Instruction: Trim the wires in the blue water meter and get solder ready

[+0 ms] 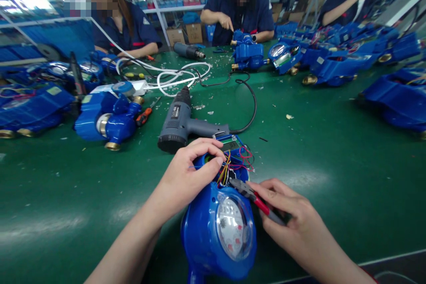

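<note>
Your blue water meter (218,230) sits at the bench's near edge, long axis running away from you, dial up. Your right hand (293,219) is clamped on red-handled cutters (254,195), while your left hand (189,171) pinches its wires (229,166). A heat gun (183,124) lies beyond.

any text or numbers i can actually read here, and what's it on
None can be read.
Water meter dial: red and dark marks, too blurred.
Heat gun label: pale print, too small.
Cardboard boxes by the shelves: marks too small.
</note>
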`<state>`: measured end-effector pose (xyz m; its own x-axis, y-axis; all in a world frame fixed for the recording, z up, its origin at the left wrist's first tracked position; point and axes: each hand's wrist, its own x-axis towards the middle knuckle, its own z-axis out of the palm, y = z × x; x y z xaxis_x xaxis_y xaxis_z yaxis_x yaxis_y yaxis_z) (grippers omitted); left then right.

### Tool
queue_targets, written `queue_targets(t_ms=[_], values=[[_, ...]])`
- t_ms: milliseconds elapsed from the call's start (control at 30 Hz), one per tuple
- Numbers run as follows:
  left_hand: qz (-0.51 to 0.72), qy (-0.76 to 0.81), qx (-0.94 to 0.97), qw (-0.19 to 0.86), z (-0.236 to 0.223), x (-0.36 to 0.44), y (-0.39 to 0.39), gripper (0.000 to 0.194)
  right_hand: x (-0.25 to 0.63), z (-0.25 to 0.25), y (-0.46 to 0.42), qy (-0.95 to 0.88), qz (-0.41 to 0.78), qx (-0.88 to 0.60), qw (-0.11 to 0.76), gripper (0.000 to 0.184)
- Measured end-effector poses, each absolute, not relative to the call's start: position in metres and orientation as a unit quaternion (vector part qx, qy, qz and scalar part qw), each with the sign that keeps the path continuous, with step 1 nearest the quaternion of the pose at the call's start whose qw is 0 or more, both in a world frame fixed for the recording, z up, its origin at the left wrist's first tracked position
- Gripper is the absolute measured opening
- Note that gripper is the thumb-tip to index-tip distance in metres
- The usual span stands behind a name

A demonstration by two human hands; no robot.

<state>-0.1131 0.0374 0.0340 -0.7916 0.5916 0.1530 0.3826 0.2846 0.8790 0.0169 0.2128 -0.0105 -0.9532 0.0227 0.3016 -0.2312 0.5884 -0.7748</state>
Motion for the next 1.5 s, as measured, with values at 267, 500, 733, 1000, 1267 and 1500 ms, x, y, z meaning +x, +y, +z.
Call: queue_targets(t_ms=[267, 500, 733, 1000, 1267, 1500], values=[[0.515, 0.791, 0.315, 0.098, 0.034, -0.114, 0.037, 0.011, 0.016, -0.009, 0.212, -0.881, 0.444, 0.065, 0.151, 0.043], [0.51, 0.794, 0.317, 0.096, 0.033, -0.113, 0.036, 0.011, 0.016, -0.009, 0.213, -0.883, 0.443, 0.061, 0.141, 0.043], [0.506, 0.799, 0.305, 0.108, 0.036, -0.112, 0.037, 0.012, 0.017, -0.012, 0.209, -0.866, 0.48, 0.047, 0.13, 0.04], [0.522, 0.797, 0.285, 0.101, 0.035, -0.11, 0.042, 0.013, 0.018, -0.014, 0.202, -0.85, 0.511, 0.014, 0.131, 0.036], [0.529, 0.804, 0.255, 0.097, 0.034, -0.109, 0.042, 0.013, 0.015, -0.007, 0.223, -0.677, 0.64, -0.227, 0.286, 0.037], [0.528, 0.798, 0.276, 0.089, 0.034, -0.108, 0.045, 0.012, 0.018, -0.006, 0.236, -0.664, 0.689, -0.203, 0.209, 0.038]])
